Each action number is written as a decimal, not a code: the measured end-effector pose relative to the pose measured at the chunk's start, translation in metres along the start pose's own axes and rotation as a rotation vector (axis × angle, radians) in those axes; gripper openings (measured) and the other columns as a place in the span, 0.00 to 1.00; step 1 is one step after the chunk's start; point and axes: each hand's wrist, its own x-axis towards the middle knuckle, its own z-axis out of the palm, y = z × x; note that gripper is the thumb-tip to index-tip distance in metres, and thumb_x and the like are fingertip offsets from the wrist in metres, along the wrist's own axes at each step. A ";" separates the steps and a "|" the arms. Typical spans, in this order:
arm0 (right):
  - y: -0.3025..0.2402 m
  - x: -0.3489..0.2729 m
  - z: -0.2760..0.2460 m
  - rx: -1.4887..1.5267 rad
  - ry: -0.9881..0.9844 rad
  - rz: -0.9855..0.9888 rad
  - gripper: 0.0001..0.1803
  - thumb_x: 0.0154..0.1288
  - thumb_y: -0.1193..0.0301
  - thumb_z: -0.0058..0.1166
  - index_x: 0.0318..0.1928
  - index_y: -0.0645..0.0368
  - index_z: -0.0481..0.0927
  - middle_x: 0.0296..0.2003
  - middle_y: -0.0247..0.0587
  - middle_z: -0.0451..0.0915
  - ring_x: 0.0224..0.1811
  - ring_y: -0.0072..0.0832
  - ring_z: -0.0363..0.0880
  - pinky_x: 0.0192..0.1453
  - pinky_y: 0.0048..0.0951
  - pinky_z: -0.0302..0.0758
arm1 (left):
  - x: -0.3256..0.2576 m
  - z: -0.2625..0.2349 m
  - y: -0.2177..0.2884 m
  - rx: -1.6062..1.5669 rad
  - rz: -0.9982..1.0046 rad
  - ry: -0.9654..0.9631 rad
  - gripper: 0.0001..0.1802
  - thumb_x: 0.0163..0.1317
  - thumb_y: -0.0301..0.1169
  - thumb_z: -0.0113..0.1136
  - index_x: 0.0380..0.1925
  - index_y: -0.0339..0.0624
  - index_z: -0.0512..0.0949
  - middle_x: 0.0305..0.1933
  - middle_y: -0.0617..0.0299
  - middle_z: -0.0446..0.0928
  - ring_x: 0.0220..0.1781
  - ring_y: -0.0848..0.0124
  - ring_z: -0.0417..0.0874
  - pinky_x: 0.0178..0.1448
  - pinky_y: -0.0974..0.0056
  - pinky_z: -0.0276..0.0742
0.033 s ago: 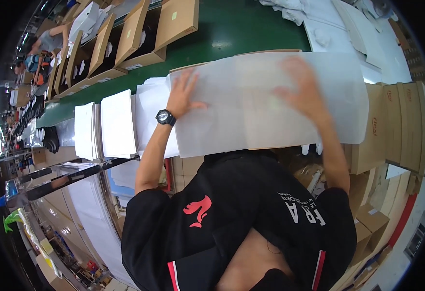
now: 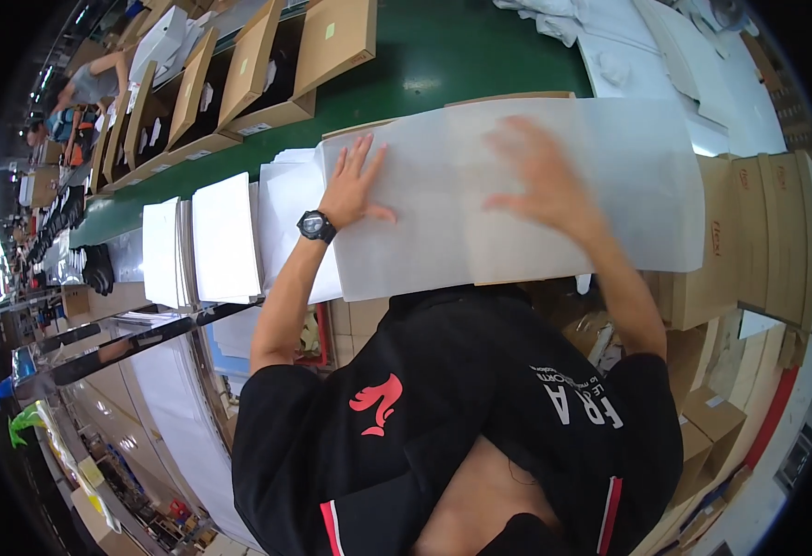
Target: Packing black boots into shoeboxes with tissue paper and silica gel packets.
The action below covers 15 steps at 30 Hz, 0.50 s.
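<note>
A long translucent white sheet of wrapping paper (image 2: 415,232) lies spread over a brown cardboard box, whose edge (image 2: 526,279) shows along the near side. My left hand (image 2: 355,190), with a black watch at the wrist, rests flat on the sheet's left end, fingers spread. Over the middle right of the sheet is my right hand (image 2: 545,185), blurred by motion, its fingers apart and nothing in them. Whether it touches the paper I cannot tell. Most of what lies beneath the sheet is hidden.
Stacks of white paper (image 2: 223,236) stand left of the sheet. Open cardboard boxes (image 2: 267,69) line the green table (image 2: 443,46) at the far left. Closed brown cartons (image 2: 713,241) stack up at right. White sheets (image 2: 651,74) cover the far right surface. A person (image 2: 95,83) is at far left.
My right hand has moved left across the sheet. My left hand has stayed nearly in place.
</note>
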 end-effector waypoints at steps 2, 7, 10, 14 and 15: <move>-0.040 0.019 0.059 -0.209 -0.375 -0.101 0.66 0.35 0.44 0.78 0.73 0.61 0.61 0.74 0.58 0.56 0.79 0.57 0.49 0.79 0.62 0.44 | 0.001 0.008 0.015 0.130 -0.008 -0.046 0.81 0.25 0.75 0.71 0.78 0.46 0.48 0.80 0.33 0.41 0.80 0.33 0.44 0.76 0.27 0.40; -0.064 0.065 0.181 -0.845 -0.872 -0.089 0.78 0.33 0.36 0.76 0.77 0.66 0.48 0.79 0.54 0.46 0.82 0.54 0.40 0.79 0.68 0.32 | 0.014 0.043 0.012 0.505 -0.150 -0.460 0.88 0.16 0.73 0.76 0.79 0.48 0.43 0.82 0.36 0.38 0.82 0.38 0.38 0.75 0.24 0.34; -0.065 0.063 0.207 -0.808 -1.026 -0.166 0.78 0.34 0.35 0.75 0.77 0.66 0.48 0.78 0.55 0.49 0.81 0.55 0.41 0.79 0.67 0.31 | 0.014 0.063 0.005 0.597 -0.212 -0.582 0.87 0.17 0.72 0.77 0.80 0.50 0.42 0.82 0.38 0.37 0.83 0.41 0.37 0.74 0.22 0.30; -0.080 0.042 0.226 -0.838 -0.956 -0.052 0.68 0.46 0.38 0.70 0.77 0.67 0.50 0.76 0.55 0.55 0.79 0.56 0.48 0.79 0.68 0.32 | 0.010 0.078 0.043 0.539 -0.329 -0.582 0.87 0.18 0.71 0.78 0.80 0.54 0.40 0.82 0.39 0.34 0.83 0.39 0.34 0.73 0.19 0.29; -0.088 0.036 0.223 -0.768 -0.830 -0.049 0.64 0.51 0.40 0.68 0.76 0.68 0.53 0.76 0.56 0.56 0.78 0.58 0.52 0.79 0.68 0.33 | 0.003 0.083 0.051 0.577 -0.308 -0.649 0.87 0.18 0.71 0.78 0.80 0.56 0.40 0.82 0.39 0.33 0.82 0.38 0.34 0.73 0.19 0.29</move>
